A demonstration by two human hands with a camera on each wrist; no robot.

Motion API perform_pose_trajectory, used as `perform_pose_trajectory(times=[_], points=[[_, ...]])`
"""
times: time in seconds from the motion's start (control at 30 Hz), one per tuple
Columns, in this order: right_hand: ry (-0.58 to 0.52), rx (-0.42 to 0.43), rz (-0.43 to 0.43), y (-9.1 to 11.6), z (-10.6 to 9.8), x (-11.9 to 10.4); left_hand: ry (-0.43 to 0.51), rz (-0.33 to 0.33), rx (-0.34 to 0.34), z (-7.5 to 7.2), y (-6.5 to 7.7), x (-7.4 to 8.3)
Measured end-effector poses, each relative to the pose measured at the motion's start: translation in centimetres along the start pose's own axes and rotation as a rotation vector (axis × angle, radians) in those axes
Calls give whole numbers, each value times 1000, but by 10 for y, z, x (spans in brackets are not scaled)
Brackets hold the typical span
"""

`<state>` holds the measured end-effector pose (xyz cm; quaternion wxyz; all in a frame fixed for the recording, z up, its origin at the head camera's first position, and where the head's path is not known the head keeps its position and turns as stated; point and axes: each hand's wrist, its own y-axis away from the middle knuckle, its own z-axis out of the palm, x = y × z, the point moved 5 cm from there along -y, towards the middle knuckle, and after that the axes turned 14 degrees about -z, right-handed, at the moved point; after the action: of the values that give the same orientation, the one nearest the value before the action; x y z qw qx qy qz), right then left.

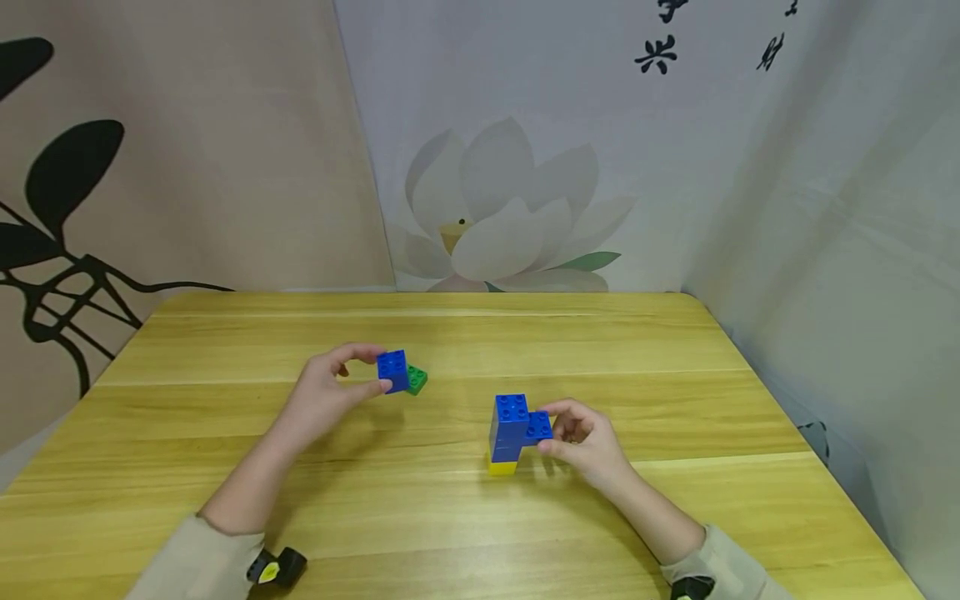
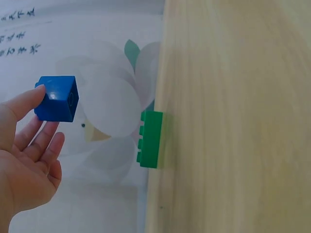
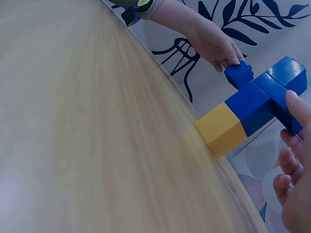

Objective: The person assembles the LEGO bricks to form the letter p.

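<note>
My left hand [image 1: 322, 392] pinches a blue square toy brick [image 1: 392, 372] between thumb and fingers, raised above the table; the left wrist view shows the brick's hollow underside. Behind it a green studded brick [image 2: 152, 140] lies on the table, partly covered in the head view. A small tower stands upright on the table, with a yellow brick [image 3: 221, 130] at its base and blue bricks [image 3: 249, 107] stacked above. A thinner blue brick [image 1: 538, 426] juts out to the right between the upper blue ones. My right hand [image 1: 588, 442] pinches this jutting end between thumb and forefinger.
The wooden table [image 1: 420, 533] reaches to a fabric backdrop [image 1: 525, 83] with a printed lotus and dark plant shapes. Each sleeve has a dark camera strap at the wrist, the left one with a protruding black camera [image 1: 288, 568].
</note>
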<state>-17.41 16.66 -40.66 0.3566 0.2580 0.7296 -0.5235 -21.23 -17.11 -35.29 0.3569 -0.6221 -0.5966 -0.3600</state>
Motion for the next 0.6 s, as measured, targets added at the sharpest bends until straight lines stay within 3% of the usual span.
perform_pose_trajectory(times=[0.43, 0.6], points=[[-9, -2, -6, 0, 0, 1, 40, 26, -29, 8, 13, 23], [-13, -2, -8, 0, -1, 1, 47, 7, -41, 12, 18, 31]])
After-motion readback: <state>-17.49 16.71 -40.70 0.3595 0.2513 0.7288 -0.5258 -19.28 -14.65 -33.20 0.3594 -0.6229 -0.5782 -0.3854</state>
